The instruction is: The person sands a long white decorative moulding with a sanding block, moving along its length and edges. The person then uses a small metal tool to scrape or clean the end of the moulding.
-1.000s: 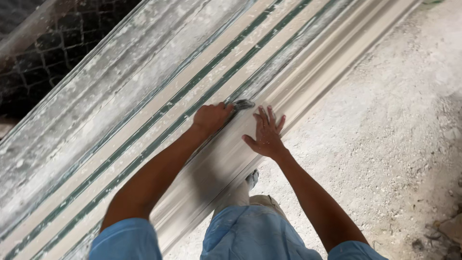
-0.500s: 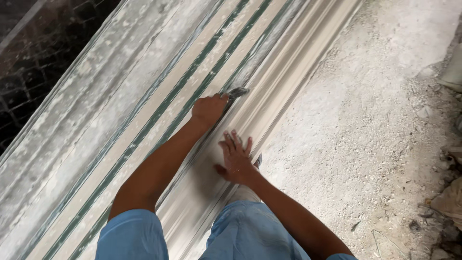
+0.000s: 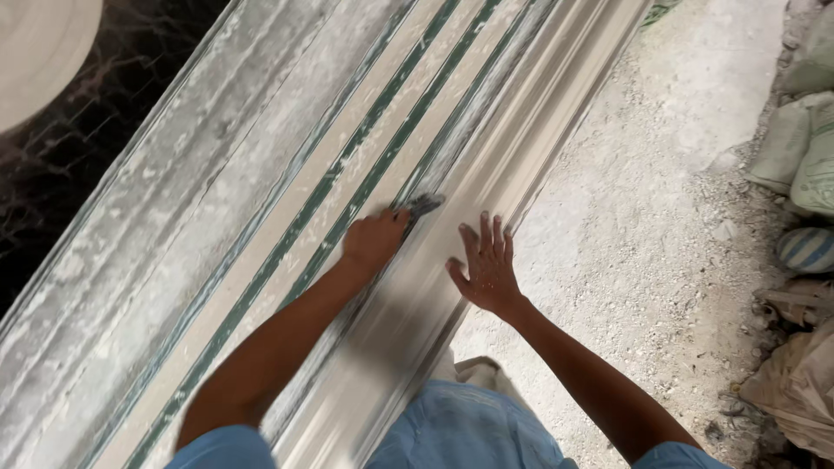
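Note:
A long white plaster moulding [image 3: 521, 130] with ridges and grooves runs diagonally from lower left to upper right. Beside it on the left lie pale strips with thin green lines [image 3: 382, 165] and a dusty grey sheet [image 3: 200, 200]. My left hand [image 3: 373, 241] grips a small dark scraper [image 3: 423, 206] whose blade rests on the moulding's groove. My right hand [image 3: 486, 265] lies flat on the moulding just right of the scraper, fingers spread, holding nothing.
Rough dusty concrete floor [image 3: 660, 200] spreads to the right. Sacks and rubble [image 3: 804, 148] pile at the right edge, with a striped round object [image 3: 806, 249]. A white round disc [image 3: 43, 52] sits at the top left over a dark netted area.
Both hands have slid along the moulding: the scraper hand went on stroking the groove, and the right hand shifted its flat palm to sit beside it. The camera view has also moved.

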